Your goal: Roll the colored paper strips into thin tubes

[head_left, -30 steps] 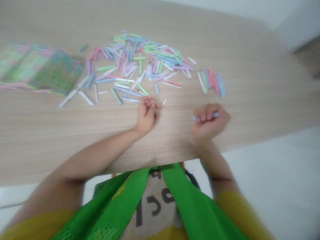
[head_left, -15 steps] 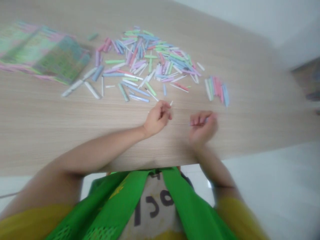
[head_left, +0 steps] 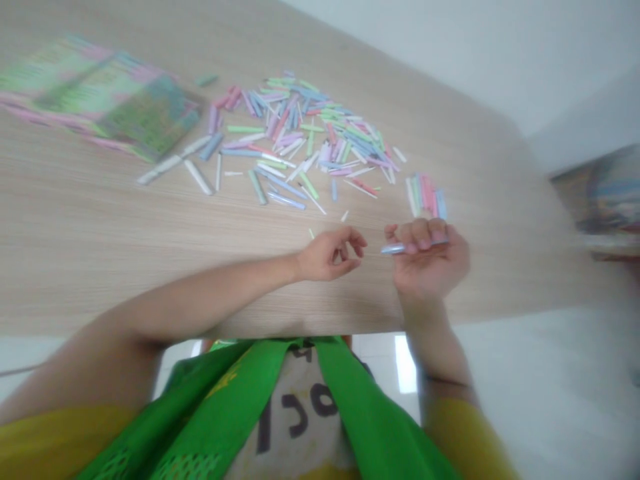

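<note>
My right hand [head_left: 433, 257] has its fingers curled around a slim light blue pen [head_left: 393, 249], which lies nearly level across the fingers with one end sticking out towards the left. Facing it, my left hand [head_left: 336, 253] hangs over the table with thumb and fingers bent but apart, and nothing shows between them. A small white tip [head_left: 345, 215] lies just beyond the left fingers. Close behind my right hand sits a neat row of white, green, pink and blue pens [head_left: 426, 193]. Picture blur hides fine detail.
A wide pile of pastel pen parts [head_left: 320, 133] spreads over the wooden table [head_left: 240, 233]. Far left are pink and green printed packs [head_left: 115, 100]. Thicker white tubes [head_left: 197, 177] lie beside them. The table's near edge runs close to my body.
My right hand has turned palm up, and the blue pen now shows in it. The fingers of my left hand have spread a little. The view has shifted slightly.
</note>
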The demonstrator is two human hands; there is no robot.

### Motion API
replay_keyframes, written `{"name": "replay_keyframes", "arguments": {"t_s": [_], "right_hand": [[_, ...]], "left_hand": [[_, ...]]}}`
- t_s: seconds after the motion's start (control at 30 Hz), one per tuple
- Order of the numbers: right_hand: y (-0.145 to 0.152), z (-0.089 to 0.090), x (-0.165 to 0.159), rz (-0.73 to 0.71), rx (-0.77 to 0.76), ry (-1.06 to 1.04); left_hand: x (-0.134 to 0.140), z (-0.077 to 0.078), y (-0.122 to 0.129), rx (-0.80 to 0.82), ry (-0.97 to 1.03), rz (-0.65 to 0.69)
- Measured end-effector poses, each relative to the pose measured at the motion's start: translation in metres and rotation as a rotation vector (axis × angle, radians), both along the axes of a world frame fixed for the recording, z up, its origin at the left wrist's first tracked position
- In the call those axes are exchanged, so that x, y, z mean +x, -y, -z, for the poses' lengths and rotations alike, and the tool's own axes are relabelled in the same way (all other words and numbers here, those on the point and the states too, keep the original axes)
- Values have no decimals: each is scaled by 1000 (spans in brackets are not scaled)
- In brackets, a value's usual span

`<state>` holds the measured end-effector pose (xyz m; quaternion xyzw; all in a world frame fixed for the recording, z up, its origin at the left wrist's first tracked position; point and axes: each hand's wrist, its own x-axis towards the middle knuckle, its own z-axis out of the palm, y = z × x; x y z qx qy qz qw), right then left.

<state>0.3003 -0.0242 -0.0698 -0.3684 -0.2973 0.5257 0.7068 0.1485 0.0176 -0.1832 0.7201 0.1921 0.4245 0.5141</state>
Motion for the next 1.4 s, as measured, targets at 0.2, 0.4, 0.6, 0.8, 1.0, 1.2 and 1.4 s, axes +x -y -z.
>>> {"name": "replay_keyframes", "arguments": {"t_s": [0.2, 0.4, 0.6, 0.8, 1.0, 1.2, 1.4], "right_hand": [[-20, 15, -18, 142, -20, 63], [-30, 38, -33, 220, 15, 92], [-33, 62, -45, 249, 58, 180], [-27, 83, -44, 289, 177, 242], [-16, 88, -44, 211, 216, 221], [1, 84, -53, 94, 238, 240], [-5, 77, -47, 96, 226, 23]], "left_hand": [[2, -3, 5, 4, -2, -14], [4, -2, -2, -114, -14, -100], [7, 2, -7, -298, 49, -45], [5, -1, -6, -271, 63, -136], [4, 3, -12, -358, 122, -161], [0, 2, -4, -416, 96, -126], [2, -3, 3, -139, 11, -241]]}}
